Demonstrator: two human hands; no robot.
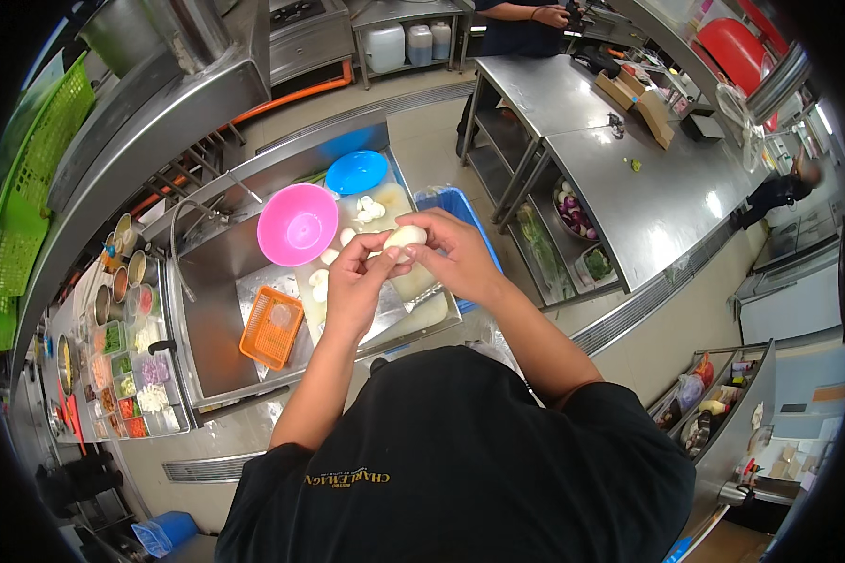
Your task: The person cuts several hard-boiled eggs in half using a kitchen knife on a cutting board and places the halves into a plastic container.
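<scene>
Both my hands hold one pale, rounded peeled food (405, 238) above the sink; whether it is an onion or an egg I cannot tell. My left hand (358, 271) pinches it from the left with thumb and fingers. From the right, my right hand (454, 250) grips it, thumb against its lower side. Below lies a white cutting board (393, 198) with a cluster of white pieces (370, 209) on it. More whole pale pieces (318, 278) rest left of my hands. A pink plastic bowl (298, 224) and a blue plastic basin (356, 172) stand beyond them.
An orange plastic basket (272, 327) sits in the steel sink (208, 331), left of my hands. A blue lined bin (458, 204) stands close on the right. Containers of chopped vegetables (130, 380) fill the left counter. A person (521, 28) stands behind the steel table (648, 190).
</scene>
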